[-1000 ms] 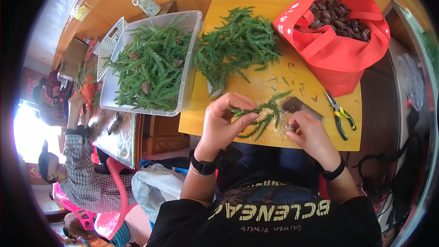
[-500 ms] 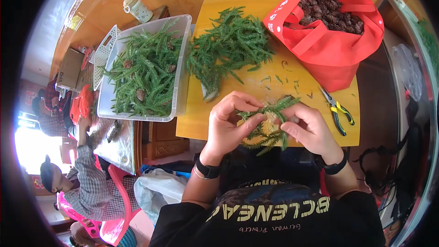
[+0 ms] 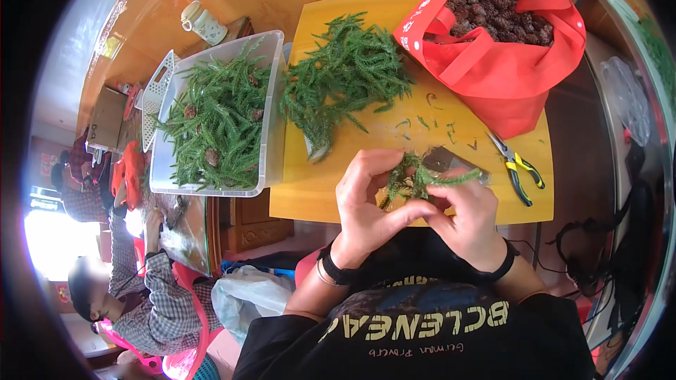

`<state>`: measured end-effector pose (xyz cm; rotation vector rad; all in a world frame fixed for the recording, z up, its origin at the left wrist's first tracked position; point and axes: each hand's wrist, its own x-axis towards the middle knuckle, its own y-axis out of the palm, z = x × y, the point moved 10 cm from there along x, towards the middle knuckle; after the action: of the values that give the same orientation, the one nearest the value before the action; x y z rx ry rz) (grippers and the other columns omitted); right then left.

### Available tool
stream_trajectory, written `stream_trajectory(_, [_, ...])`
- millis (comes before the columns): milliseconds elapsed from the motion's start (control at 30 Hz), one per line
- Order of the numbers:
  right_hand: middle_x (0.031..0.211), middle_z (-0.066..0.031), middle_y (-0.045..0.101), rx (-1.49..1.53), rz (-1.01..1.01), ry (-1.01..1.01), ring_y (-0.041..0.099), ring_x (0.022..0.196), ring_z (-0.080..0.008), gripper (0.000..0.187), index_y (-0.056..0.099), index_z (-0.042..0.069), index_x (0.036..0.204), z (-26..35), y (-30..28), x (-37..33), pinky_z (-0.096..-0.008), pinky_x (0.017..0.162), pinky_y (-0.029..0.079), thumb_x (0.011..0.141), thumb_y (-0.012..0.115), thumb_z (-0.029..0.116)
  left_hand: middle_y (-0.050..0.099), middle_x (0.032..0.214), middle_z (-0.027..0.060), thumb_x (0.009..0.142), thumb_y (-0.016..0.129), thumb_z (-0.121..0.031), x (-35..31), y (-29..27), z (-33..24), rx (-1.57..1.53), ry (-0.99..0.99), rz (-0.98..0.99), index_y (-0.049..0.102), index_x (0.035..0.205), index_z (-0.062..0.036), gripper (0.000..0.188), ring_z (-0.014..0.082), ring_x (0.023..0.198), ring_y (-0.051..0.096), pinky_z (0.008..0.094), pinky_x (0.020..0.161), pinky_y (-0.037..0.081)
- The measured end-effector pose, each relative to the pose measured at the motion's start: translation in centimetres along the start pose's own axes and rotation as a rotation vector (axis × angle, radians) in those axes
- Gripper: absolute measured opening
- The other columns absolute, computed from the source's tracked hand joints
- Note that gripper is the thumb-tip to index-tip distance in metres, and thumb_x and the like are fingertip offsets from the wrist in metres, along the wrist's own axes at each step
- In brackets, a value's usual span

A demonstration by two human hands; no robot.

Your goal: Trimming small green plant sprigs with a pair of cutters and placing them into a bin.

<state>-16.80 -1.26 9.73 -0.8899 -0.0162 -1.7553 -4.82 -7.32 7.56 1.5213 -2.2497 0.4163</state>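
Note:
Above the table's near edge, I hold a green artificial pine sprig [image 3: 407, 177] between both hands. My left hand [image 3: 367, 205] is closed round its left side, the fingers curled and the thumb pointing right. My right hand [image 3: 466, 212] pinches it from the other side, and a needle-covered branch sticks out over those fingers. The two thumbs meet just below the sprig. Partly hidden behind the right hand, a dark flat thing [image 3: 442, 157] with a clear edge lies on the yellow board [image 3: 299, 193]; its kind is unclear.
A heap of pine sprigs [image 3: 345, 70] lies beside a clear plastic bin [image 3: 278, 119] of sprigs and pine cones. At the right stand a red bag [image 3: 493, 88] of pine cones [image 3: 493, 14] and yellow-black pliers [image 3: 520, 172]. Another person [image 3: 158, 302] works at a table on the left.
The sprig has turned and bunched up between my hands, and my thumbs have come together. My right hand has moved lower, exposing the dark flat thing. The person at left now reaches with both arms.

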Motion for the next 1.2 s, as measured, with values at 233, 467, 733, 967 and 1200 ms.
stream_trajectory(233, [0.084, -0.0120, 0.060, 0.042, 0.146, 0.035, 0.063, 0.067, -0.0218, 0.035, 0.060, -0.001, 0.091, 0.2, 0.5, 0.3, -0.0302, 0.057, 0.051, 0.062, 0.079, 0.006, 0.052, 0.108, 0.0129, 0.069, 0.077, -0.003, 0.4, 2.2, 2.9, -0.443, -0.137, 0.137, 0.049, 0.104, 0.0006, 0.045, 0.0248, 0.106, 0.056, 0.0349, 0.086, 0.050])
stream_trajectory(467, [0.088, -0.0130, 0.059, -0.360, 0.174, 0.303, 0.060, 0.083, -0.0294, 0.036, 0.059, 0.002, 0.093, -6.0, -5.8, -1.1, -0.0365, 0.073, 0.048, 0.065, 0.077, 0.015, 0.058, 0.099, 0.0175, 0.080, 0.065, -0.017, -0.2, 1.1, 4.4, -0.750, -0.267, 0.067, 0.047, 0.097, -0.0058, 0.027, 0.0235, 0.089, 0.062, 0.0308, 0.075, 0.051])
stream_trajectory(733, [0.106, -0.0156, 0.051, -0.725, 0.356, 0.567, 0.049, 0.103, -0.0353, 0.050, 0.048, 0.006, 0.103, -15.8, -9.5, -7.2, -0.0399, 0.087, 0.041, 0.062, 0.076, 0.008, 0.059, 0.093, 0.0201, 0.086, 0.053, -0.025, -0.5, 1.9, 5.0, -0.813, -0.383, 0.023, 0.044, 0.094, -0.0066, 0.022, 0.0175, 0.074, 0.055, 0.0282, 0.070, 0.046])
stream_trajectory(967, [0.094, -0.0138, 0.048, -0.657, 0.319, 0.555, 0.051, 0.086, -0.0344, 0.037, 0.048, 0.003, 0.089, -15.6, -11.0, -7.2, -0.0375, 0.074, 0.044, 0.062, 0.073, 0.001, 0.049, 0.085, 0.0133, 0.085, 0.054, -0.034, -1.1, 1.5, 5.7, -0.829, -0.517, -0.013, 0.044, 0.093, -0.0107, 0.026, 0.0233, 0.075, 0.052, 0.0230, 0.059, 0.040])
stream_trajectory(1200, [0.090, -0.0124, 0.046, -0.572, 0.390, 0.656, 0.052, 0.079, -0.0265, 0.019, 0.046, 0.001, 0.079, -16.6, -11.6, -8.5, -0.0325, 0.067, 0.042, 0.070, 0.062, 0.005, 0.048, 0.084, 0.0126, 0.090, 0.048, -0.032, -1.6, 2.4, 6.0, -0.994, -0.674, -0.048, 0.045, 0.094, -0.0124, 0.020, 0.0221, 0.078, 0.051, 0.0195, 0.056, 0.038])
